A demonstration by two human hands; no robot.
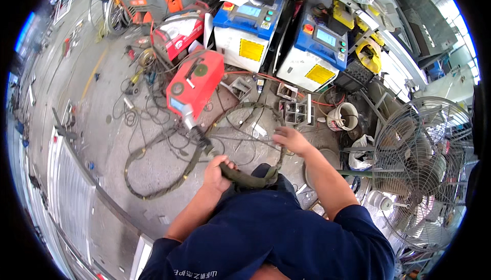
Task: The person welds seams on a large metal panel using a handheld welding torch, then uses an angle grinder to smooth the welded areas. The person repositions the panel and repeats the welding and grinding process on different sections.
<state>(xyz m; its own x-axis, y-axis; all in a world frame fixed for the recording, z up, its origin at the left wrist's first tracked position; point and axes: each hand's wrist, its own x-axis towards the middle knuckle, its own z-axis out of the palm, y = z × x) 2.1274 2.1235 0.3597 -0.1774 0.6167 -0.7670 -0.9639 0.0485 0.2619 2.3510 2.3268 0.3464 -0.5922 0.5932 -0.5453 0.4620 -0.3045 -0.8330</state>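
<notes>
My left hand point(217, 173) is closed round a thick hose-like cable point(248, 179) in an olive-green sleeve, close to its end fitting. That end has a black ribbed section point(198, 135) and a silver metal tip point(188, 116), pointing up and away from me. From my left hand the sleeved cable crosses in front of my lap and rises to my right hand point(290, 140). My right fingers are curled where the cable runs, and partly hide it. Beyond, the cable lies in wide loops on the floor, one point(134, 180) to the left with yellowish bands.
A red machine point(197, 83) stands just ahead, with tangled thin cables point(148, 108) left of it. Two blue-and-white machines point(240, 39) stand behind. To the right are a white bucket point(341, 117), metal box sections point(296, 112) and a large caged fan point(422, 172). Metal profiles point(74, 188) lie left.
</notes>
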